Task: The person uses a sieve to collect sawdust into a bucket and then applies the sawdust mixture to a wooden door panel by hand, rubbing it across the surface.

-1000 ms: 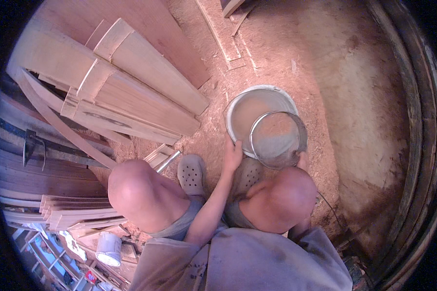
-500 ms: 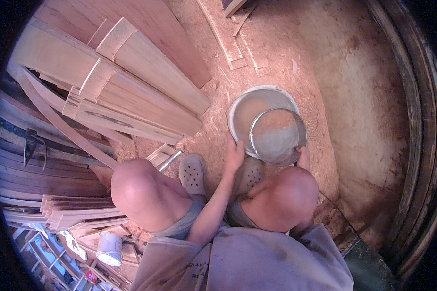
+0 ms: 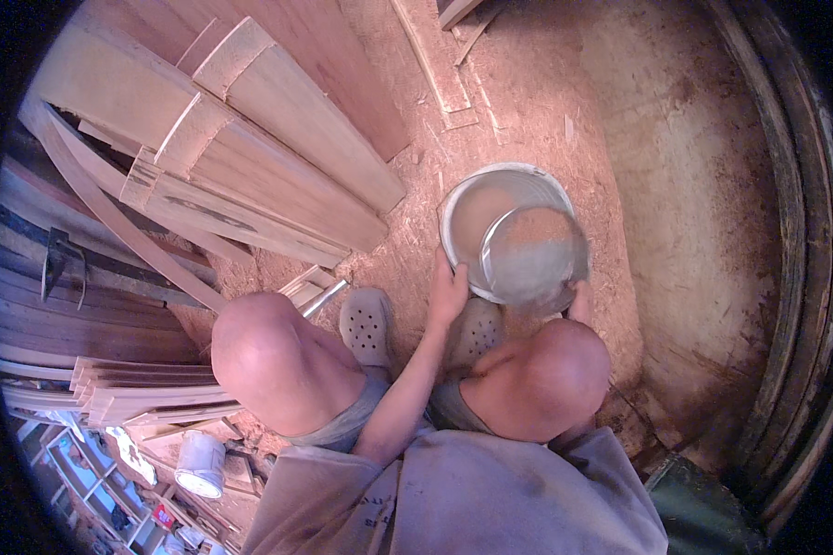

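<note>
A pale round bucket (image 3: 469, 205) stands on the floor in front of my feet, with fine tan powder inside. Over its right near part I hold a round sieve (image 3: 530, 264) with a shiny metal rim, blurred by motion. Some brownish material lies at the sieve's far side. My left hand (image 3: 449, 289) grips the bucket's left near edge, thumb on the outer wall. At the sieve's right near edge, my right hand (image 3: 578, 303) is closed on the rim, partly hidden behind my right knee.
Thick wooden planks (image 3: 287, 176) are stacked at the left, beside curved boards and a clamp (image 3: 60, 268). Sawdust covers the floor (image 3: 416, 208). A white pail (image 3: 201, 462) lies at lower left. A pale sheet (image 3: 694, 185) and dark beams (image 3: 791, 231) bound the right.
The sieve has shifted slightly and is more blurred, with my right hand still on it. My left hand keeps its grip on the bucket. The whole view has tilted a little.
</note>
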`<state>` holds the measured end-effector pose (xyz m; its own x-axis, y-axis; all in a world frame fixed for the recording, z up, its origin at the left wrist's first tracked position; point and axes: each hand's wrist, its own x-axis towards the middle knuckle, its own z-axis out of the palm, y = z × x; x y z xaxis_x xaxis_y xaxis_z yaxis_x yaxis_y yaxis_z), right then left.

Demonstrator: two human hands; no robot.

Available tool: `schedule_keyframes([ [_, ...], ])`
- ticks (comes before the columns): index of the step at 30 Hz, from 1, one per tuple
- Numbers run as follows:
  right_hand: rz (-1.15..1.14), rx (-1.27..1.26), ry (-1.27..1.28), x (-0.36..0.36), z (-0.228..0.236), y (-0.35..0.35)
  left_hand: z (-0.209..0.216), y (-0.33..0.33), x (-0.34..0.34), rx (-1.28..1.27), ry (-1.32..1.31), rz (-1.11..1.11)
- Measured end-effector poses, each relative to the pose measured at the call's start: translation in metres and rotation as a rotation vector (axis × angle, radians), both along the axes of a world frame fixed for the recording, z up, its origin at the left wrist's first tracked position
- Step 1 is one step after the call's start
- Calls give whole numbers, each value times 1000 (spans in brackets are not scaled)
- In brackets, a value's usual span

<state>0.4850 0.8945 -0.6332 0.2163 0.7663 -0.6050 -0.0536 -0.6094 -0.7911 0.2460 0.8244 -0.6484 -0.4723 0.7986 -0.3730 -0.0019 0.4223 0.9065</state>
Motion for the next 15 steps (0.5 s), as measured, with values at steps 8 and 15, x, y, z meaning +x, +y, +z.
schedule_keyframes([
  [8,28,-4,-23,-1,1,0,-9,2,-1,133,-31,18],
  [15,41,-8,-42,2,4,-2,-14,1,1,87,-130,13],
])
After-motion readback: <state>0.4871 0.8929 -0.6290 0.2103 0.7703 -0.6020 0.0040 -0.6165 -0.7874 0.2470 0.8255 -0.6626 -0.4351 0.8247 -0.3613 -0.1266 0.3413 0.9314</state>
